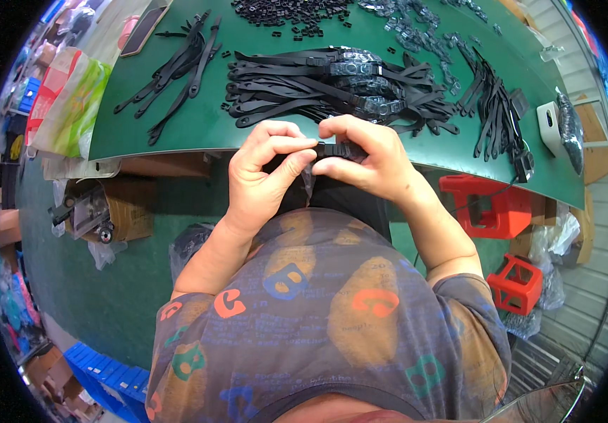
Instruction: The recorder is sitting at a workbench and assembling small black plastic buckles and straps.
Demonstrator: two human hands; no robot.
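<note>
shirt (297, 366): dark grey, brown patches (360, 338) | sleeves (467, 295): short | prints (226, 304): red, blue, green

Well left of the grip, a bag (71, 106) in red, white and green showed just beside the table (124, 134), and a cardboard box (132, 211) sat closer in, lower down. Blue crates (106, 374) lay farther behind the grip, also leftward. Well to its right stood a white bin (550, 142), then, below the tabletop, two red stools (514, 211).

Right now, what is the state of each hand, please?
Left hand: closed, pinching at the end of a small black piece.
Right hand: closed, holding the same piece.
</note>
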